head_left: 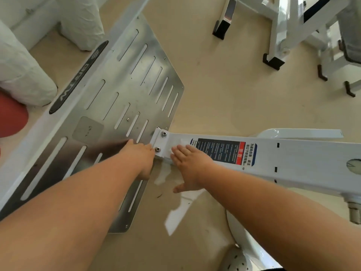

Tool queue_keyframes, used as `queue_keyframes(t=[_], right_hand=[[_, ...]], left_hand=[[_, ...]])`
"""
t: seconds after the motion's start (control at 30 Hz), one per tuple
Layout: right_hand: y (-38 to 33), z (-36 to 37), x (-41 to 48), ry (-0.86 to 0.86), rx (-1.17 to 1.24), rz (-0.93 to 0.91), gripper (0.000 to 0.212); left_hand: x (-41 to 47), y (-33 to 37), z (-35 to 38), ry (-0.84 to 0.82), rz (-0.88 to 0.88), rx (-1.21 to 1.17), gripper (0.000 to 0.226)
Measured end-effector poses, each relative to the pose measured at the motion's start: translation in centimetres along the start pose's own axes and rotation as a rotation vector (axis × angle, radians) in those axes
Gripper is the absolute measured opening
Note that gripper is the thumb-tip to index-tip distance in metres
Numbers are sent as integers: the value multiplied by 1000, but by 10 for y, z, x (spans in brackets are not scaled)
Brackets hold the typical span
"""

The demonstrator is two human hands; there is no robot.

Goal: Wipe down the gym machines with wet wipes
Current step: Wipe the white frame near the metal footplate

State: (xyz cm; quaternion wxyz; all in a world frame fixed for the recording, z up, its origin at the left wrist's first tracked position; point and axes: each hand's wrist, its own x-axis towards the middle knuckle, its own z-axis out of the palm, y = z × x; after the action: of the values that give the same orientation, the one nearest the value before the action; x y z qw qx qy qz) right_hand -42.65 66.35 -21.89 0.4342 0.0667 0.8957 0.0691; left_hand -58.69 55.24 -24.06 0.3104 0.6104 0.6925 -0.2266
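Pressed a white wet wipe flat onto the white machine beam with the right hand, fingers straight, between the bolted bracket and the warning label. Rested the left hand on the slotted metal footplate, touching the bracket; could not tell its finger pose.

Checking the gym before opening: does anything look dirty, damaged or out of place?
Nothing is broken or askew. The footplate shows small dark scuffs, and a dark speck lies on the floor beside it.
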Motion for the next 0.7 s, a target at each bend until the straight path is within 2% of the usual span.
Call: queue_keyframes(t=[0.1,0.2,0.37,0.5,0.6,0.7], right_hand=[[35,-8,-2,-22,0,110,125],[35,-14,3,-16,26,189,132],[-24,7,8,54,30,6,133],[-9,11,0,64,-39,-69,125],[30,-8,5,18,-18,83,132],[54,-24,21,-32,127,253,142]], left_hand=[[-9,5,3,-39,-1,-21,77],[-13,1,1,-55,-16,-1,79],[-2,2,-12,-69,-19,51,82],[8,10,-13,-119,-34,72,91],[7,11,-1,-117,-23,128,90],[4,14,5,-114,-15,163,93]])
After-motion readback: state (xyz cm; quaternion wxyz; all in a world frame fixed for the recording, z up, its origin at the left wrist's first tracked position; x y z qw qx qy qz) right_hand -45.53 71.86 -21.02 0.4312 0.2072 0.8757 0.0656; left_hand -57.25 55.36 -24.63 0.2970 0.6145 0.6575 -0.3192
